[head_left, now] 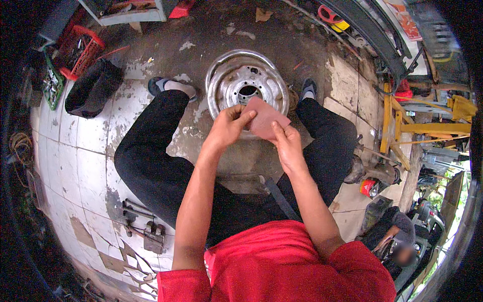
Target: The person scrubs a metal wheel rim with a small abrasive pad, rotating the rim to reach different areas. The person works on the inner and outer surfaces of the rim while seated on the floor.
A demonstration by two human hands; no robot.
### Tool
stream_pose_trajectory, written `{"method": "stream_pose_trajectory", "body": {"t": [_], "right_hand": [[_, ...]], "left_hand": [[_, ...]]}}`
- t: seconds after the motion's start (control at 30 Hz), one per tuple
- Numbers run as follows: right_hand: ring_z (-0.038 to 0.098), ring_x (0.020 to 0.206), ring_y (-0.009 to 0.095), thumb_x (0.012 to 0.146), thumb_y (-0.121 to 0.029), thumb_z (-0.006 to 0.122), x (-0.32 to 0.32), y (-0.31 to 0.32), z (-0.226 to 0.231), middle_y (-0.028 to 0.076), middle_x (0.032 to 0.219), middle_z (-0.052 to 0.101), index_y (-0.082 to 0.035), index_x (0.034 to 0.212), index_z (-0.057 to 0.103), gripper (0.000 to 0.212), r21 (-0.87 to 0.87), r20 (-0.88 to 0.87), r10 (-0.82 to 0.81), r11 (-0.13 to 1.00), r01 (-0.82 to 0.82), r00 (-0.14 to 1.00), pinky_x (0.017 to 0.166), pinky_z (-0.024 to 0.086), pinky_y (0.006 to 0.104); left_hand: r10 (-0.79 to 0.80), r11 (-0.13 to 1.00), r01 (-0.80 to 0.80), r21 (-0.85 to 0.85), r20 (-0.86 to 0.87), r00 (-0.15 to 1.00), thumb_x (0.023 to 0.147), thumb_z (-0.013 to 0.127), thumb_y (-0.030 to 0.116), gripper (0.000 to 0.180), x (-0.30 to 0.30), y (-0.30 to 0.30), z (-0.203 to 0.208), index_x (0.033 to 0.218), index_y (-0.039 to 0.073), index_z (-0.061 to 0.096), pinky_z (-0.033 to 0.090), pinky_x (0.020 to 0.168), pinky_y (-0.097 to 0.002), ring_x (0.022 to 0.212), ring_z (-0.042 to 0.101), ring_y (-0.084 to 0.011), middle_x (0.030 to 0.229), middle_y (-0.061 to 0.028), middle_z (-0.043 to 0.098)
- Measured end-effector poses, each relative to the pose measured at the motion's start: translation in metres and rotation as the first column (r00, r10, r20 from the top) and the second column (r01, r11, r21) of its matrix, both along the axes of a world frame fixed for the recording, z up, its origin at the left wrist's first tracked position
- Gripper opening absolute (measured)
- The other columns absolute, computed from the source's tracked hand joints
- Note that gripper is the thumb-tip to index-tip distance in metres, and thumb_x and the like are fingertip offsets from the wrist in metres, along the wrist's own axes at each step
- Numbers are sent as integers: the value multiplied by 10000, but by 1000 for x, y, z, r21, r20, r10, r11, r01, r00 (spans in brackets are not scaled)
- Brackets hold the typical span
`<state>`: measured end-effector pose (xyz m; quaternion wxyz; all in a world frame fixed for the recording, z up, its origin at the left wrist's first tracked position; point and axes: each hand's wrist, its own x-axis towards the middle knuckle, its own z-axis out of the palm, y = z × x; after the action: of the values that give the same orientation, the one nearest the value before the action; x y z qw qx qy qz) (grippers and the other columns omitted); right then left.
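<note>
Between my hands is a folded, reddish-brown piece of sandpaper [266, 120]. My left hand [230, 125] pinches its left edge between thumb and fingers. At the lower right corner, my right hand [288, 143] grips it the same way. Just beyond, a bare silvery steel wheel rim [221, 83] lies on the floor between my feet, its round centre hole facing up. The sandpaper and my left hand cover the near part of the rim. Whether the sandpaper touches the metal, I cannot tell.
At the far left stand a red plastic basket [83, 53], a green tray [52, 83] of small parts and a black container [94, 88]. Metal tools [146, 226] lie left of me. A yellow metal frame [422, 128] stands right; another person [395, 236] is at lower right.
</note>
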<state>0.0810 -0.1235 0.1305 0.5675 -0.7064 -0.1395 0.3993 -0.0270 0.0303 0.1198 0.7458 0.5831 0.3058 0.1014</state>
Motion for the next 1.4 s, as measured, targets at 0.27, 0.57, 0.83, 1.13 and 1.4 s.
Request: {"method": "stream_pose_trajectory", "body": {"t": [0.27, 0.57, 0.83, 1.13, 1.4], "right_hand": [[623, 935, 139, 971, -214, 552, -9, 13, 40, 71, 1036, 661, 34, 1107, 621, 291, 75, 67, -61, 996, 56, 996, 841, 505, 306], [625, 992, 161, 990, -237, 516, -9, 15, 51, 70, 1115, 641, -21, 1173, 582, 291, 180, -48, -109, 977, 116, 993, 869, 516, 361], [569, 1105, 169, 964, -429, 517, 23, -10, 50, 79, 1219, 597, 10, 1270, 524, 536, 266, -288, 245, 949, -169, 926, 966, 451, 347], [587, 1046, 149, 931, -265, 607, 37, 0, 33, 53, 1141, 643, -12, 1206, 600, 374, -53, -10, 543, 838, -543, 840, 949, 430, 310], [604, 1006, 149, 950, -234, 582, 19, 13, 38, 65, 1064, 676, -1, 1115, 644, 293, -158, 14, 336, 931, -330, 942, 923, 446, 306]], "left_hand": [[43, 975, 8, -223, 221, 974, 962, 563, 319, 306, -3, 4, 2, 966, 29, 658, 438, 729, -256, 771, 521, -72, 872, 27, 619], [-14, 995, 36, -95, 228, 974, 927, 617, 271, 262, -7, 12, 12, 963, 15, 660, 444, 733, -260, 763, 573, -102, 812, -6, 643], [-195, 981, 194, 32, 257, 946, 941, 603, 210, 224, -14, 19, 14, 953, -4, 667, 456, 704, -251, 742, 558, -75, 776, -2, 638], [-308, 889, 241, 389, 119, 944, 829, 721, 213, 243, -14, 17, 12, 829, -11, 628, 467, 619, -323, 704, 583, -117, 732, -100, 652], [-182, 919, 117, 376, 142, 973, 815, 723, 240, 246, -15, 16, 18, 833, 14, 628, 460, 660, -358, 686, 587, -204, 746, -135, 643]]}}
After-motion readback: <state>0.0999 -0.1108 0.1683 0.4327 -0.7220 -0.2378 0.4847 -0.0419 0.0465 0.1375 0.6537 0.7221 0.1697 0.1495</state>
